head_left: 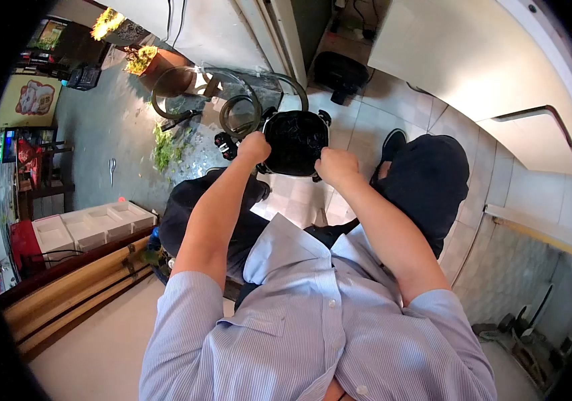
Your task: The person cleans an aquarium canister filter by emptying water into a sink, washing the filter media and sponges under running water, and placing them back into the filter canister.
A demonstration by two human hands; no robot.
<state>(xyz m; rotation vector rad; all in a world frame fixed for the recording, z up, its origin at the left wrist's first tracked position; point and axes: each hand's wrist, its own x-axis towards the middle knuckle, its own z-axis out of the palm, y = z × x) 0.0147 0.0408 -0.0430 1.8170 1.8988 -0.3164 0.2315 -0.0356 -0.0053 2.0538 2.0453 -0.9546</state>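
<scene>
Between my knees a black, squarish open tank stands on casters; it looks like the tank of a vacuum cleaner. My left hand is closed on its left rim. On the opposite side, my right hand grips the right rim, with the fingers partly hidden. Dark, shiny material that looks like a plastic liner shows inside the tank. A grey hose loops over the floor to the tank's left, close to my left hand. Behind the tank, a black rounded unit lies on the tiles.
Scattered green leaves and scissors lie on the floor at left. Potted yellow flowers stand farther back. A white cabinet closes in the right side. A white compartment tray is at lower left.
</scene>
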